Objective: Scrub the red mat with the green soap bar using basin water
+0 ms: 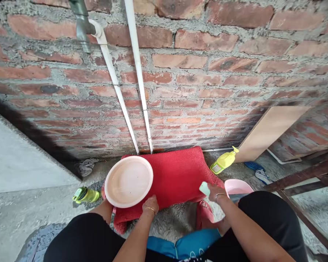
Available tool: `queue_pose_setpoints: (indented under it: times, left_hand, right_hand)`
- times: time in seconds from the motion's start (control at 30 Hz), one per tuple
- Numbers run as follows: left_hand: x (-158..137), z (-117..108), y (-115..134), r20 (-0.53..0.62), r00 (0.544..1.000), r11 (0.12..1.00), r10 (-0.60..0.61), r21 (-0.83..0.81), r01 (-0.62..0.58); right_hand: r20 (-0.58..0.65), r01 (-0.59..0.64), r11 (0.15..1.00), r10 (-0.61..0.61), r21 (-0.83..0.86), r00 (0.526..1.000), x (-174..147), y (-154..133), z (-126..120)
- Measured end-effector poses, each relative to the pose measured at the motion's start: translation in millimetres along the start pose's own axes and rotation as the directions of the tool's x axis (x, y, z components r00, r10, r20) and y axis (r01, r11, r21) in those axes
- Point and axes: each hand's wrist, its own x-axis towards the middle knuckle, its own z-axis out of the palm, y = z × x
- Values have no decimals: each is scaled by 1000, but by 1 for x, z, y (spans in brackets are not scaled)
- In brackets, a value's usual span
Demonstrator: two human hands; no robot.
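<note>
A thick red cloth (180, 174) with a shaggy border lies spread over a low support in front of me. My left hand (151, 204) is closed at the cloth's near edge, just right of a shallow pale pink basin (129, 182); its fingertips are hidden. The basin sits on the cloth's left part with some clear water in it. Over the right end of the cloth, my right hand (215, 191) grips a pale mint-green block (205, 189) with rounded corners. Whether it is soap or a brush, I cannot tell.
A yellow pump bottle (224, 162) stands by the wall, with a pink bucket (238, 187) nearer. On the left floor lies a yellow-green bottle (86, 195). White pipes (138, 69) and a tap (82, 27) run along the brick wall. A wooden frame (306, 174) stands right.
</note>
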Motion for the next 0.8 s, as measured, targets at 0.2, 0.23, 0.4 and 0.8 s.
queue_pose_setpoints:
  times: [0.2,0.23,0.4,0.8]
  left_hand:
    - [3,-2,3,63,998,998,29,63,-33]
    - [4,-2,2,69,997,997,28,71,-33]
    - [1,2,7,61,998,992,-3,126,-5]
    - [-16,10,16,45,999,978,-22,210,12]
  right_hand:
    - [-12,-60,990,62,124,998,-5,-11,-19]
    - [-35,-21,989,26,147,999,-5,-29,-20]
    - [-158,279,947,-255,156,954,-1,-124,-13]
    - [-200,267,938,-225,219,954,24,-94,-7]
